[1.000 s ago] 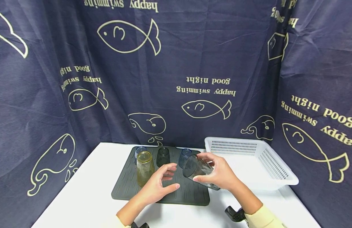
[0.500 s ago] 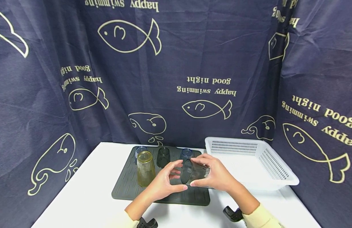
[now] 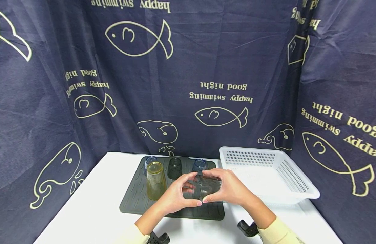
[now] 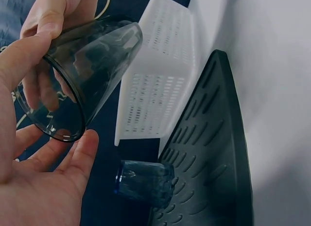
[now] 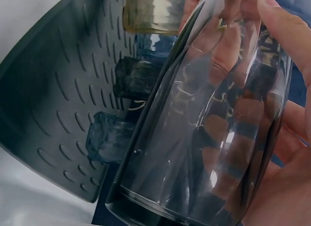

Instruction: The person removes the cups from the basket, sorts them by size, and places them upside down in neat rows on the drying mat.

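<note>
A tall grey-tinted drinking glass (image 3: 211, 185) is held tilted on its side above the front right of a dark drying mat (image 3: 134, 198). My right hand (image 3: 232, 188) grips its body, fingers wrapped behind and thumb in front. My left hand (image 3: 178, 196) curls around the open rim, which faces left. In the left wrist view, the thumb and fingers sit at opposite sides of that rim on the glass (image 4: 104, 65). The right wrist view shows the faceted glass (image 5: 209, 138) close up, the right palm beside it.
Upside down on the mat stand a tall amber glass (image 3: 156, 184), a small dark glass (image 3: 174, 168) and two small blue glasses, one at the back right (image 3: 199, 165). A white perforated basket (image 3: 297, 181) sits right of the mat. A dark fish-print curtain (image 3: 188, 74) surrounds the table.
My left hand has moved right and closed in on the rim. The right hand has turned the glass from slanting downward to nearly level.
</note>
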Action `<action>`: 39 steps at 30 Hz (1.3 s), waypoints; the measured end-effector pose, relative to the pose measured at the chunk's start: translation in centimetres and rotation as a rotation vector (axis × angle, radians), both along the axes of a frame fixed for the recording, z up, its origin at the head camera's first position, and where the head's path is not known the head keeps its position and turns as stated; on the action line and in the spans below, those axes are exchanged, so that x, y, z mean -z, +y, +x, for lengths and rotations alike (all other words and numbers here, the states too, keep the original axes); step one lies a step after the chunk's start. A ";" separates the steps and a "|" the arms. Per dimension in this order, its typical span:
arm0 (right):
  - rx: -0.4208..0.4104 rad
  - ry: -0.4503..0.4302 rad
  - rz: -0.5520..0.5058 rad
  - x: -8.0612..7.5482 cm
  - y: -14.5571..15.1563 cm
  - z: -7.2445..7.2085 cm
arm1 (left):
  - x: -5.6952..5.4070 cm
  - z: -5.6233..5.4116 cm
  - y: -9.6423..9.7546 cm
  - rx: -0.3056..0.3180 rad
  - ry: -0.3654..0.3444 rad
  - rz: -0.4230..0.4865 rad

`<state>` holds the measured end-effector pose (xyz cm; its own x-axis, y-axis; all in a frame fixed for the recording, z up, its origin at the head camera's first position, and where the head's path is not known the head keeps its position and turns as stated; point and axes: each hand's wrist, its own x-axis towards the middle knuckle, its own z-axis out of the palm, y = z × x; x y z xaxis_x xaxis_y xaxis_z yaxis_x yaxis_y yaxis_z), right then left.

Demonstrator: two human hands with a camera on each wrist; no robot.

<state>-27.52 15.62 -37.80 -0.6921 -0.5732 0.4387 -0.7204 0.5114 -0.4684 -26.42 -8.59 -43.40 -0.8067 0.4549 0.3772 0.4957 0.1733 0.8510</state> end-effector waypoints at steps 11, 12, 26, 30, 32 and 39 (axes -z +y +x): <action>0.024 0.007 0.025 -0.4 -0.2 0.1 | -0.3 0.0 0.3 -0.024 0.011 -0.025; 0.022 0.011 0.025 -0.4 -0.2 0.1 | -0.3 0.0 0.3 -0.027 0.008 -0.022; 0.022 -0.014 0.000 -0.8 0.7 0.4 | 0.0 0.3 -0.5 -0.043 -0.038 0.062; 0.023 -0.029 -0.042 -0.6 1.4 0.1 | 0.2 0.5 -1.2 -0.035 -0.080 0.097; 0.013 -0.041 -0.077 -0.3 1.7 0.0 | 0.2 0.5 -1.5 -0.027 -0.092 0.115; -0.043 -0.169 -0.243 1.5 2.8 -0.4 | 0.5 0.8 -2.7 -0.005 -0.105 0.176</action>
